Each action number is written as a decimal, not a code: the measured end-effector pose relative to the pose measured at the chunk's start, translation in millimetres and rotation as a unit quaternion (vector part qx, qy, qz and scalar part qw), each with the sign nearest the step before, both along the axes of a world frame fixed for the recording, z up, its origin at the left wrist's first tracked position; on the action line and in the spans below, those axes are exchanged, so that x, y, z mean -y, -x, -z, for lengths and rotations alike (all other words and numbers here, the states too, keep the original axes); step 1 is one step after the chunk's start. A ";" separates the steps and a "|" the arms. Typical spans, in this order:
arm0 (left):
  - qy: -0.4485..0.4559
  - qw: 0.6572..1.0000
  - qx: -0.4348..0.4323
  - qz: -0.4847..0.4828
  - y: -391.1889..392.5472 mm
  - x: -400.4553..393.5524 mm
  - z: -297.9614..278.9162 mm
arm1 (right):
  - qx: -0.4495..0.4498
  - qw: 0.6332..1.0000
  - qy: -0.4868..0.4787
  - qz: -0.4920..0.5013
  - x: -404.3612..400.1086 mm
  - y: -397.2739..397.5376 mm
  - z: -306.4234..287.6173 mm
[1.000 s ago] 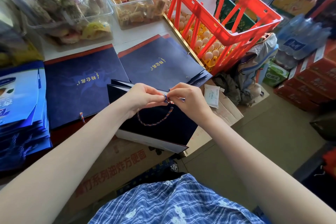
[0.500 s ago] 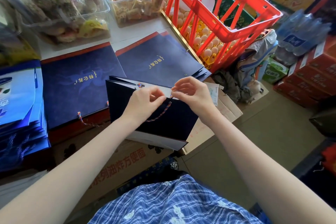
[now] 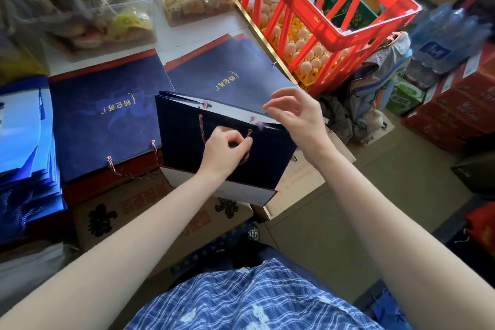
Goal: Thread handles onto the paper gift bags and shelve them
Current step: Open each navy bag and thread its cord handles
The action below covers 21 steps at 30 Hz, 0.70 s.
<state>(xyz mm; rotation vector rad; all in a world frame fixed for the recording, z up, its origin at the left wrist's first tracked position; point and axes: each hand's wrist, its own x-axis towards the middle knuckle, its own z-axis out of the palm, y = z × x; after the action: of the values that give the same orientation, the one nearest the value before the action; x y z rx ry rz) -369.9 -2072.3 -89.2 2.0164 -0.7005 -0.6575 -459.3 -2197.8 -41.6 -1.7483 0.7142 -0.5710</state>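
Head view. Left hand (image 3: 223,149) curled against the near face of the dark navy gift bag (image 3: 187,147), fingertips pinching the braided cord handle (image 3: 247,142) just below the bag's top edge. Right hand (image 3: 292,112) lifted just above the bag's right top corner, fingers spread and loosely bent, gripping nothing. Bag standing upright on cardboard boxes (image 3: 150,206), between the flat navy bags (image 3: 107,115) and the person's lap. Middle of the cord loop hidden behind the left hand; knotted cord ends at the rim blurred; whether the right fingertips touch the rim, impossible to tell. Red crate (image 3: 334,24) with eggs behind.
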 end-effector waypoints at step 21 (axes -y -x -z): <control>0.044 0.998 -0.008 0.051 -25.1 -27.0 -5.0 | -0.300 0.921 0.115 -0.218 15.9 -24.8 7.2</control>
<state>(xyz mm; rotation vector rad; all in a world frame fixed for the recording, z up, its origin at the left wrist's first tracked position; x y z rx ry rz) -344.8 -2045.3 -84.1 1.9032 -0.8134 -0.6894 -434.5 -2213.7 -48.8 -2.2493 0.6485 0.2159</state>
